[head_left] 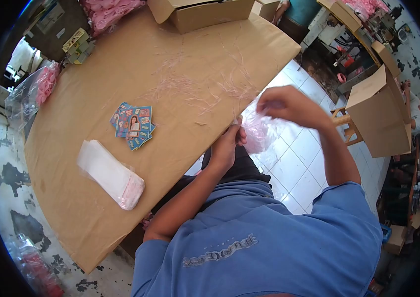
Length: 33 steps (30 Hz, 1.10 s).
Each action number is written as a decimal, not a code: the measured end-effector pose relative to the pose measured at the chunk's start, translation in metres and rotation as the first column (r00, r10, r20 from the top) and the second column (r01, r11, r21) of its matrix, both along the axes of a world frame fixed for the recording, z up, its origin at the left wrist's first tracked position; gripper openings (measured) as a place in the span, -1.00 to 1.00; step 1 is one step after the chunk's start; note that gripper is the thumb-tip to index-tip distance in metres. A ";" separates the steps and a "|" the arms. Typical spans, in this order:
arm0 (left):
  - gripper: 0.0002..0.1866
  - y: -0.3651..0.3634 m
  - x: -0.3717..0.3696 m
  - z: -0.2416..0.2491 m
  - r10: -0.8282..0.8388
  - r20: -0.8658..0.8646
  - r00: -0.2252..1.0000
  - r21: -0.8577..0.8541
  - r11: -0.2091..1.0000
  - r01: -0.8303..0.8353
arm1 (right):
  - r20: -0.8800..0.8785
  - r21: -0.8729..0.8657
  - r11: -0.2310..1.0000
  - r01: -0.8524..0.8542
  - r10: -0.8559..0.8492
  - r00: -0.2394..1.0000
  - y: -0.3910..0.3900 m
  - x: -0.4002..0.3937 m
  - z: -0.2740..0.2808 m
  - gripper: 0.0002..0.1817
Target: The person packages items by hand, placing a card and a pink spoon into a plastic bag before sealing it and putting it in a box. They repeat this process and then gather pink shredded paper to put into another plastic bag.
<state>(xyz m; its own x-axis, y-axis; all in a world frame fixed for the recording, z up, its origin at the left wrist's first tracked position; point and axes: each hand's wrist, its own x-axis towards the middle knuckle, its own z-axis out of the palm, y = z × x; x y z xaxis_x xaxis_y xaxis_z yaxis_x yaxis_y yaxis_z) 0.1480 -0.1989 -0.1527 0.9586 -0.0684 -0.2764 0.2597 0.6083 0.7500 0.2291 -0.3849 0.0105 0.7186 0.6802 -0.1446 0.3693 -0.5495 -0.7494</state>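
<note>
At the table's edge, my left hand (226, 144) is closed, its fingers pinched beside a clear plastic bag with pink contents (257, 133); what exactly it grips is too small to make out. My right hand (289, 106) is raised above and right of the bag, fingers curled and blurred, and whether it holds anything is unclear. Thin pink strands (185, 86) lie scattered across the brown table (86, 99). Left of my hands sits a fanned stack of blue printed cards (135, 126). Nearer the table's left part rests a bundle of clear plastic sleeves (111, 173).
An open cardboard box (215, 17) stands at the table's far edge, near pink bags (108, 15). A clear bag with pink items (46, 84) is at the left edge. To the right are a large carton (381, 114), a wooden stool (346, 126) and a person (418, 109).
</note>
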 end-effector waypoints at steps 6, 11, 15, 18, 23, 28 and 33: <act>-0.84 -0.007 -0.005 -0.012 0.086 -0.005 0.996 0.061 0.994 -0.086 | 0.229 -0.248 0.958 0.141 -0.084 0.970 -0.002 -0.010 -0.071 -0.53; -0.87 -0.008 -0.009 -0.014 0.159 -0.024 0.987 0.099 0.983 -0.156 | 0.147 -0.288 0.957 0.011 0.033 0.989 0.001 -0.018 -0.070 -0.58; -0.90 -0.005 -0.004 -0.019 0.218 -0.117 0.969 -0.095 0.969 -0.229 | 0.347 -0.366 0.928 0.073 0.063 0.936 0.006 -0.023 -0.047 -0.58; -0.90 -0.007 -0.002 -0.021 0.220 -0.108 0.970 -0.230 0.943 -0.239 | 0.253 -0.187 0.975 0.117 -0.068 0.965 -0.002 -0.006 -0.027 -0.68; -0.87 -0.004 -0.008 -0.026 0.234 -0.106 0.966 -0.291 0.922 -0.256 | 0.261 0.190 0.917 0.351 -0.392 0.882 -0.021 0.057 -0.015 -0.54; -0.88 0.003 -0.012 -0.022 0.298 -0.088 0.950 -0.336 0.889 -0.310 | 0.558 0.111 0.905 0.410 -0.398 0.728 -0.001 0.146 -0.082 -0.12; -0.89 0.009 -0.016 -0.027 0.321 -0.048 0.946 -0.377 0.871 -0.314 | 0.536 0.074 0.987 0.141 -0.158 0.829 0.061 0.150 -0.084 -0.17</act>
<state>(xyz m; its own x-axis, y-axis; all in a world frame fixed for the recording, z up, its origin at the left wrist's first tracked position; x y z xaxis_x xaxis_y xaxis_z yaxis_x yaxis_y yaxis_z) 0.1321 -0.1894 -0.1798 0.9502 0.1448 -0.2759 -0.0048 0.8921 0.4518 0.3789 -0.3242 -0.0739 0.7698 0.5559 0.3138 0.6344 -0.6118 -0.4724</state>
